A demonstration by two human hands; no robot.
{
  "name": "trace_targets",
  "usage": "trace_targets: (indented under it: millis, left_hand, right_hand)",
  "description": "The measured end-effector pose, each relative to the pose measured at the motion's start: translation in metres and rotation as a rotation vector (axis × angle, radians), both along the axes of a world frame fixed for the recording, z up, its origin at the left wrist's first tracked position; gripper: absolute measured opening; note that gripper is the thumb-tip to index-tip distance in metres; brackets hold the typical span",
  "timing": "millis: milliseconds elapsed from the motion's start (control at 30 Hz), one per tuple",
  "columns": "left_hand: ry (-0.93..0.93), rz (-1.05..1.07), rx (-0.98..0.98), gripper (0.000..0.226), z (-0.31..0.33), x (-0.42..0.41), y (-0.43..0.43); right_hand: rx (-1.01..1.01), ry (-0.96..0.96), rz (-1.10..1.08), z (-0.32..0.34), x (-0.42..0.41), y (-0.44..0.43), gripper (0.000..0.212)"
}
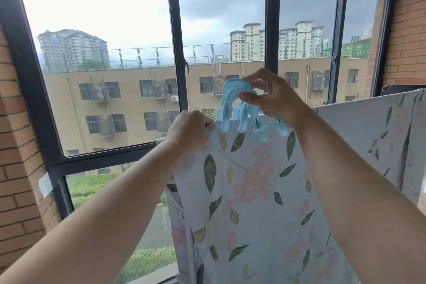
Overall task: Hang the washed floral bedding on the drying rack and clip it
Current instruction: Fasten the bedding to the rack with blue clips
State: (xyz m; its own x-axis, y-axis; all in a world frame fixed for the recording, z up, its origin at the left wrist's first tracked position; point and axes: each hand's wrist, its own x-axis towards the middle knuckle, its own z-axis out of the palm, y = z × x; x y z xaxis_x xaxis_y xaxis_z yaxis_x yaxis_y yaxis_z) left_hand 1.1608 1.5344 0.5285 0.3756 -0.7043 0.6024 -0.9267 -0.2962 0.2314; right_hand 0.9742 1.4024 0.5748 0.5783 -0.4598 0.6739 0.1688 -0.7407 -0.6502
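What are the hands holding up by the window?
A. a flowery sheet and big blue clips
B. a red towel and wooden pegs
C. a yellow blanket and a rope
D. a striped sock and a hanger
A: the right hand grips a bunch of large light blue plastic clips at the top edge of the floral bedding, while the left hand pinches that edge beside them.

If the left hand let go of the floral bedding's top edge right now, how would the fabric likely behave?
Probably floppy: the floral bedding drapes in soft folds below the left hand. The pinched corner would likely sag or slide, since the blue clips held by the right hand may not be fully set. Washed cloth may hang heavy.
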Motion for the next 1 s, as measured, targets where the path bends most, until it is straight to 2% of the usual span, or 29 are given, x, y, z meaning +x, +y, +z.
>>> trace_targets:
  millis: [167, 300, 433, 533, 600, 667, 733, 800, 867, 900, 933, 1000]
  left_hand:
    - [-0.002, 0.009, 0.020, 0.035, 0.005, -0.004, 0.001]
    - [-0.025, 0.017, 0.030, 0.031, 0.006, -0.007, 0.001]
    - [-0.022, 0.038, 0.024, 0.038, 0.004, -0.009, 0.002]
    - [-0.025, 0.078, 0.005, 0.036, -0.004, -0.012, 0.001]
    - [-0.089, 0.124, -0.067, 0.016, -0.012, -0.020, 0.001]
    - [-0.205, 0.053, -0.229, 0.033, -0.026, -0.034, 0.003]
    - [-0.240, -0.189, -0.411, 0.043, -0.040, -0.057, 0.005]
    - [-0.006, -0.396, -0.358, 0.053, -0.055, -0.075, 0.007]
    - [0.320, -0.529, -0.125, 0.077, -0.071, -0.090, 0.003]
    - [0.399, -0.591, -0.026, 0.086, -0.079, -0.094, 0.000]
    - [0.455, -0.668, 0.049, 0.087, -0.088, -0.102, -0.007]
    - [0.584, -0.806, 0.125, 0.069, -0.103, -0.118, -0.018]
  right_hand:
    - [0.006, 0.132, 0.005, 0.005, 0.012, -0.013, 0.035]
    - [0.106, 0.178, 0.029, 0.003, 0.017, -0.016, 0.039]
    - [0.133, 0.181, 0.004, -0.011, 0.022, -0.018, 0.069]
    - [0.185, 0.106, -0.027, -0.021, 0.014, -0.015, 0.074]
    - [0.208, 0.044, -0.072, -0.026, 0.005, -0.012, 0.070]
    - [0.249, -0.029, -0.136, -0.031, -0.006, -0.009, 0.059]
    - [0.313, -0.084, -0.179, -0.037, -0.022, -0.003, 0.048]
    - [0.420, -0.131, -0.138, -0.043, -0.037, 0.008, 0.039]
    - [0.572, -0.188, -0.086, -0.052, -0.055, 0.016, 0.037]
    - [0.643, -0.210, -0.064, -0.056, -0.062, 0.020, 0.037]
    - [0.705, -0.231, -0.057, -0.061, -0.074, 0.022, 0.038]
    - [0.796, -0.261, -0.066, -0.068, -0.094, 0.024, 0.037]
